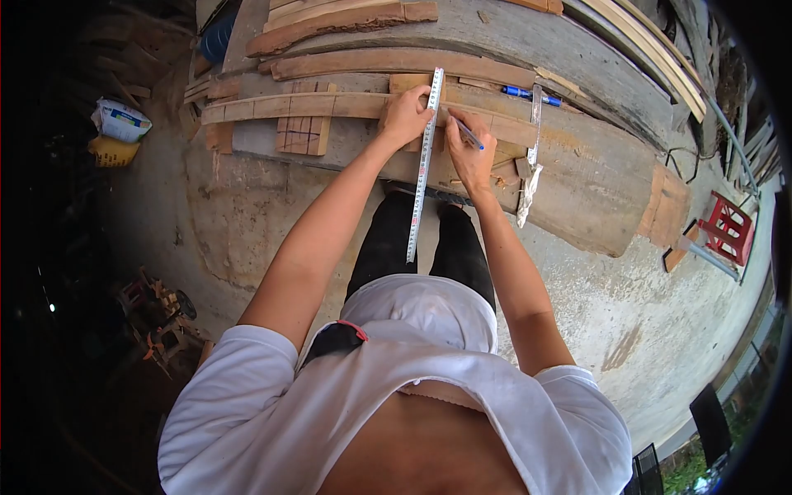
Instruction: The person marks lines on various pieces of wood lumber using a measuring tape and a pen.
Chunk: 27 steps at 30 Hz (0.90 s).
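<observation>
My left hand grips a white ruler near its upper end, pressing it across a long, narrow wooden strip. The ruler's lower end reaches over my legs. Just right of the ruler, my right hand holds a blue pen, its tip close to the strip and the ruler's edge. Dark lines cross the strip on the left. Beneath it lie a wooden block with pen lines and another block, partly hidden by my left hand.
A blue marker and a metal ruler lie to the right on the large plank. More boards are stacked beyond. A red stool stands at the far right, and bags lie at the far left.
</observation>
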### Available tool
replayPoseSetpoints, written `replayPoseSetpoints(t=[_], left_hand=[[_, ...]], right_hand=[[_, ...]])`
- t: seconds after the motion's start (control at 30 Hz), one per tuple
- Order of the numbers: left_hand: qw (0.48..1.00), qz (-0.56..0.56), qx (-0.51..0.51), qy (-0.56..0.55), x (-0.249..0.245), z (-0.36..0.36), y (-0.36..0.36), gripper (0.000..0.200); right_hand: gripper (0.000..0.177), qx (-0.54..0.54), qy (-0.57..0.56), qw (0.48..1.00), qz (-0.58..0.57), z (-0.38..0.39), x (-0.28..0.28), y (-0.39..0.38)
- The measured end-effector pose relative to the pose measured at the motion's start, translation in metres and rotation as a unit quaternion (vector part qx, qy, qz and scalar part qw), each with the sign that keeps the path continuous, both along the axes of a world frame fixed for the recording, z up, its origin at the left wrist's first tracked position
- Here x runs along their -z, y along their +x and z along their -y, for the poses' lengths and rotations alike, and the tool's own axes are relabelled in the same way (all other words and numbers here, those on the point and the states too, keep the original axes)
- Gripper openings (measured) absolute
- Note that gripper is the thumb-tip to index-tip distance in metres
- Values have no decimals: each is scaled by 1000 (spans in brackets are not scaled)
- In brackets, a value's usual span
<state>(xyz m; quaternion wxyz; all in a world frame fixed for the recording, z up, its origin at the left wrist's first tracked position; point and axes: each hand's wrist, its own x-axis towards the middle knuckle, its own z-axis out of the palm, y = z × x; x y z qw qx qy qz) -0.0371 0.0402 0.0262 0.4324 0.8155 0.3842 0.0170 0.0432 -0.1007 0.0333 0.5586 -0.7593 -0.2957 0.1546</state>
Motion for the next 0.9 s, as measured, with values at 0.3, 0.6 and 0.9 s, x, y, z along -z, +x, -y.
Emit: replayPoseSetpoints(t=[0.3, 0.6, 0.9], left_hand=[[998, -35, -8, -57, -17, 0, 5, 46], [998, -17, -20, -49, -11, 0, 4, 42], [998, -25, -19, -58, -13, 1, 3, 42]], right_hand=[[19, 1, 8, 1000, 11, -3, 4, 1], [18, -25, -13, 999, 30, 5, -2, -7], [17, -26, 1, 998, 50, -7, 1, -1]])
